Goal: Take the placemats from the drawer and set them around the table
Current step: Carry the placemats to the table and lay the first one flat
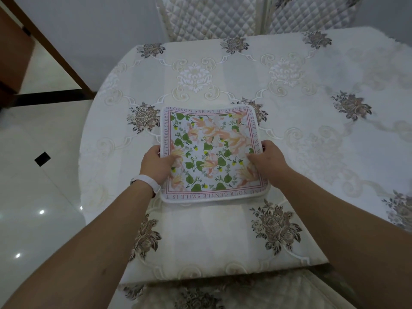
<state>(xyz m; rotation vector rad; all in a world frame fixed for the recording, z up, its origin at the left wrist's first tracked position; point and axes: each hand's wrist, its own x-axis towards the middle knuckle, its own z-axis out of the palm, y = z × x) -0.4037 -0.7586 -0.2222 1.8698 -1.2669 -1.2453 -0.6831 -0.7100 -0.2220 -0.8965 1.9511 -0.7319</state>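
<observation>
One square floral placemat (211,152), pink lettered border, white rounded rim.

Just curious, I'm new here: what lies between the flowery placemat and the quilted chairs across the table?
Only bare embroidered tablecloth lies between the floral placemat and the quilted chairs, as the head view shows.

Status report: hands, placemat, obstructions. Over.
Both engaged: left hand and right hand grip opposite sides of floral placemat. It lies on the tablecloth. Nothing blocking in view.
</observation>
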